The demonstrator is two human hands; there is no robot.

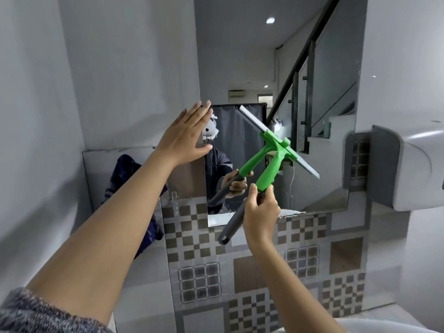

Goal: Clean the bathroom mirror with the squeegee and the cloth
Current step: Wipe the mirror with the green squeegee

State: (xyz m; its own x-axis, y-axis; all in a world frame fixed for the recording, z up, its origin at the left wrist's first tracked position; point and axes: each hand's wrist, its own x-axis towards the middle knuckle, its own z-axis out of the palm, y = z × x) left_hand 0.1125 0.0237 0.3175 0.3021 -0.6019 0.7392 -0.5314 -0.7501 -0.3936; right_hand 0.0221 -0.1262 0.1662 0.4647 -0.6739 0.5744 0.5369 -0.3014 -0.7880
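The tall mirror [240, 56] hangs on the wall straight ahead. A green squeegee [271, 169] with a grey handle lies tilted against the glass, its pale blade running from upper left to lower right. My right hand [260, 212] is shut on the handle where green meets grey. My left hand [186, 135] rests flat with fingers spread on the mirror's left edge. A dark blue cloth [125, 179] hangs at the left, below and behind my left forearm.
Patterned grey and brown tiles [264, 272] cover the wall under the mirror. A white and grey wall-mounted unit [408, 169] juts out at the right. A small clear bottle [174, 199] stands on the ledge left of the mirror. The glass reflects a staircase.
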